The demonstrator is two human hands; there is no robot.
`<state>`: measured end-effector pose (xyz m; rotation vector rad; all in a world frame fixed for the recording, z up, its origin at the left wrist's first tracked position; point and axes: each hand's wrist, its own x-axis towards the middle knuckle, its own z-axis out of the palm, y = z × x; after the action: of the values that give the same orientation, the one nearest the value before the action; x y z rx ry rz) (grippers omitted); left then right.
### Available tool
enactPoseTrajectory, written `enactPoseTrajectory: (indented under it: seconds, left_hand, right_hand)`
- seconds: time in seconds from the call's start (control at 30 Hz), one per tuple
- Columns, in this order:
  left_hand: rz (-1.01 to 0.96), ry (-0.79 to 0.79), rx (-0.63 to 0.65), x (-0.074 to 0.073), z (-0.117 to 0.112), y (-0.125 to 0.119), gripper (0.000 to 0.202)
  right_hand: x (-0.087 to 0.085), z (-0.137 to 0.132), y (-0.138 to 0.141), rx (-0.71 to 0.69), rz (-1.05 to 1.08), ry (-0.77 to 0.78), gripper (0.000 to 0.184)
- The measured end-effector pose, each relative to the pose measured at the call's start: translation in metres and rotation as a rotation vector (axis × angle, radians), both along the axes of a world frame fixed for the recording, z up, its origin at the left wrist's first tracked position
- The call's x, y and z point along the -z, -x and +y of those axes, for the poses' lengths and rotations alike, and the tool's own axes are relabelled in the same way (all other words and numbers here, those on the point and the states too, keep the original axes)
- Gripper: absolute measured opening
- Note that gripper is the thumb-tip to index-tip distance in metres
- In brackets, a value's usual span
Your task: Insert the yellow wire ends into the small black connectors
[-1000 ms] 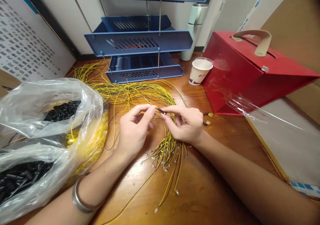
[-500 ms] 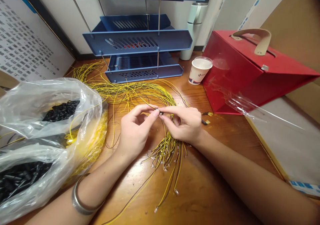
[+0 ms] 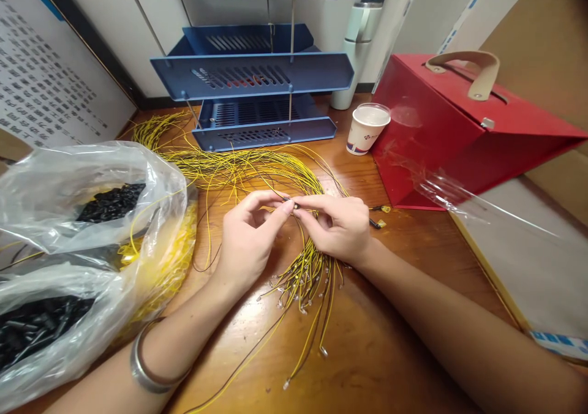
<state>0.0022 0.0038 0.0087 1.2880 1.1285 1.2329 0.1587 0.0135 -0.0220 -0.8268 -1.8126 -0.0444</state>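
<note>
My left hand (image 3: 252, 233) and my right hand (image 3: 339, 223) meet fingertip to fingertip over the wooden table. Between their thumbs and forefingers is a small black connector (image 3: 295, 205), mostly covered by the fingers. Both hands are closed in a pinch on it, and a wire runs back from it. Beneath and behind the hands passes a bundle of yellow and dark wires (image 3: 303, 172). Its near ends fan out below my right hand, with small clear or metallic tips (image 3: 324, 352). Two black pieces with yellow ends (image 3: 377, 223) lie just right of my right hand.
Plastic bags (image 3: 151, 178) at left hold black parts (image 3: 113, 203) and yellow pieces (image 3: 177, 267). Blue stacked trays (image 3: 257, 74) stand behind the wires. A paper cup (image 3: 362, 133), a pale flask (image 3: 351, 65) and a red box (image 3: 427, 138) are at the right. The wooden table (image 3: 390, 340) spreads in front.
The hands stay almost in place, still pinching the small black connector, which seems slightly turned between the fingertips. The view has shifted very slightly.
</note>
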Motion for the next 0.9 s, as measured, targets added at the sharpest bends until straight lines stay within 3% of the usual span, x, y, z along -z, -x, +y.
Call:
enactPoseTrajectory:
  seconds: [0.3, 0.9]
  left_hand:
    - [-0.007, 0.011, 0.002, 0.0011, -0.0005, 0.0008, 0.023]
    - [-0.208, 0.042, -0.013, 0.0096, 0.0034, 0.0053, 0.014]
  right_hand:
    - [-0.0011, -0.0012, 0.0006, 0.014, -0.002, 0.035, 0.012]
    - [-0.0046, -0.0035, -0.0012, 0.055, -0.065, 0.055, 0.011]
